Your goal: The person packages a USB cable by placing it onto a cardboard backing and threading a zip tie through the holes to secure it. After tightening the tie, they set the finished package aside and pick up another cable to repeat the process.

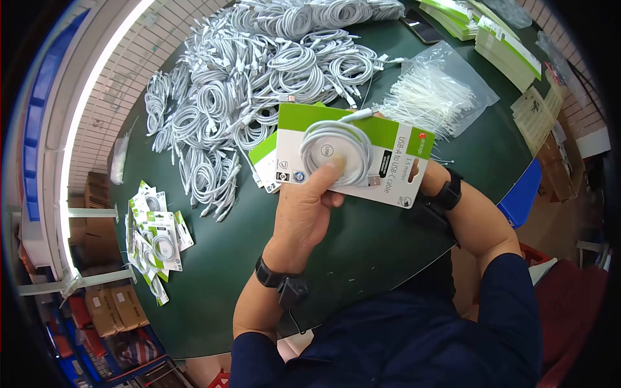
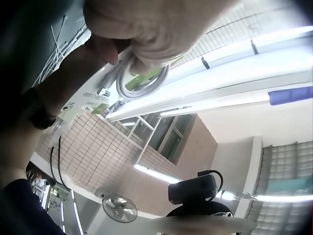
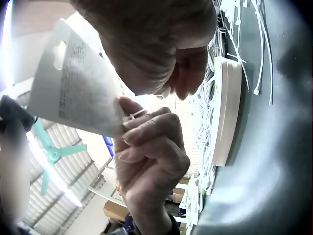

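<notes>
The left hand (image 1: 304, 213) grips a green and white cable card (image 1: 291, 132) from its lower left, thumb on the front over a coiled white cable (image 1: 367, 152). In the right wrist view, the left fingers (image 3: 151, 139) curl behind the card (image 3: 88, 88), and a thin white tie (image 3: 138, 114) pokes out beside them. The card mostly hides the right hand (image 1: 435, 180) in the head view. From the right wrist, the right hand (image 3: 156, 49) shows at the card's far edge with bent fingers; whether it pinches anything is unclear.
Coiled white cables (image 1: 217, 97) are heaped at the back. A bag of white ties (image 1: 430, 90), a phone (image 1: 420, 27) and stacked cards (image 1: 508, 55) lie back right. Carded cables (image 1: 155, 242) are piled on the green table (image 1: 336, 258) at left. More cards (image 1: 264, 155) lie behind the held one.
</notes>
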Available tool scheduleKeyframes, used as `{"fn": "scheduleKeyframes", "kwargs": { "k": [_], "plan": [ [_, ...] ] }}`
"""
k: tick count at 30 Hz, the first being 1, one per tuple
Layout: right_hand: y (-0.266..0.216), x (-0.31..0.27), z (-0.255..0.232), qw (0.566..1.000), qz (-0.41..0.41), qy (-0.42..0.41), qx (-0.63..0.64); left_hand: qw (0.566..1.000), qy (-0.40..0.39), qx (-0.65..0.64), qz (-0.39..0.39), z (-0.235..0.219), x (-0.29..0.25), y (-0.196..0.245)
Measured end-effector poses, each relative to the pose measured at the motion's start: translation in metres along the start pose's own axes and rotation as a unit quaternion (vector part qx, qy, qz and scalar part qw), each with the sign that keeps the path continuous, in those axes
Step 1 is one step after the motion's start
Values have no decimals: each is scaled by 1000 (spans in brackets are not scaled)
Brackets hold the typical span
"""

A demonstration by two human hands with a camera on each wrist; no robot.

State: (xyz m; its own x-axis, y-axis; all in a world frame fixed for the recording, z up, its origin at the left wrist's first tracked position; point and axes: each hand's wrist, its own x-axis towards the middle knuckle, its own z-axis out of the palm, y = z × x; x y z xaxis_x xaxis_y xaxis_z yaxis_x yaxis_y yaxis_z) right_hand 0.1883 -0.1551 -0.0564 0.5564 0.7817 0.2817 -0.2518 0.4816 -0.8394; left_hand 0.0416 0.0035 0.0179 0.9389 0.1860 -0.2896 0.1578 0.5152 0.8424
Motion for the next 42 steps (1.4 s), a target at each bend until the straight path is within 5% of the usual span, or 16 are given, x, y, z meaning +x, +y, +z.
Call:
{"fn": "scheduleKeyframes", "kwargs": {
  "k": [2,4,13,23,27,30,34,36,38,41,42],
  "plan": [
    [-6,22,-1,959,-78,-26,-270,1000,0,15,4,-5,0,-2],
    [-23,20,23,977,99,77,-173,1000,-14,21,12,-7,-6,-4],
    [-38,15,32,980,141,-55,-126,982,49,125,131,-30,-17,-38],
    [-49,12,36,971,111,-59,-202,982,115,18,151,-41,-15,-40],
    [-48,13,47,901,59,-76,-423,982,149,-3,116,-49,-16,-42],
    [-42,13,47,901,9,-80,-427,986,134,-15,98,-58,-18,-42],
    [-41,13,44,874,-36,-82,-478,965,148,69,206,-62,-28,-32],
    [-41,14,42,857,-60,-91,-504,871,198,269,361,-71,-33,-28],
    [-39,13,40,846,-72,-105,-517,723,198,457,478,-79,-41,-15],
    [-35,12,41,830,-91,-122,-536,554,92,664,494,-61,-47,19],
    [-35,12,43,825,-93,-125,-543,574,63,670,466,-53,-45,23]
  ]
}}
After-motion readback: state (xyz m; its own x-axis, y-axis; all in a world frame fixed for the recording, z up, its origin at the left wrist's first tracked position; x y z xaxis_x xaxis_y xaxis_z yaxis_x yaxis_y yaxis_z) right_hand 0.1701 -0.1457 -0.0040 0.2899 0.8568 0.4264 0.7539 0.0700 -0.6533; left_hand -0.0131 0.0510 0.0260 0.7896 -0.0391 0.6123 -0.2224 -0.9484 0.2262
